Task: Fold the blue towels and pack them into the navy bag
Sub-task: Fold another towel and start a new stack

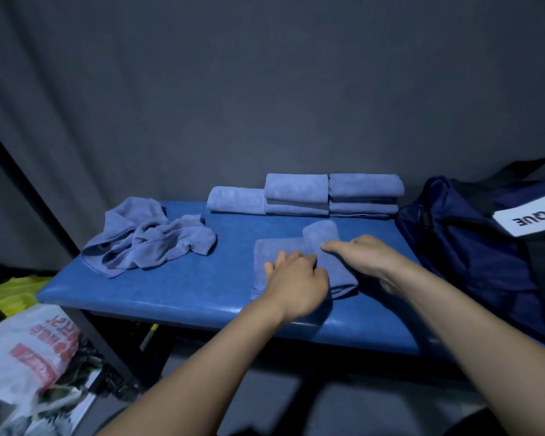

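Observation:
A blue towel [323,243] lies partly folded on the blue padded bench [202,297], its right part doubled over into a thick strip. My left hand [293,278] rests on the flat left part with its fingers curled at the fold's edge. Across the folded strip lies my right hand [368,256], fingers straight and pointing left. Several folded towels [299,195] sit stacked in a row at the bench's back edge. Crumpled blue towels [148,240] lie at the bench's left end. The navy bag [472,247] stands at the right end.
A dark grey curtain hangs behind the bench. Left of the bench, on the floor, lie a white plastic bag [29,350] with red print and a yellow bag [4,294]. The navy bag carries a white label [529,218] and a black strap.

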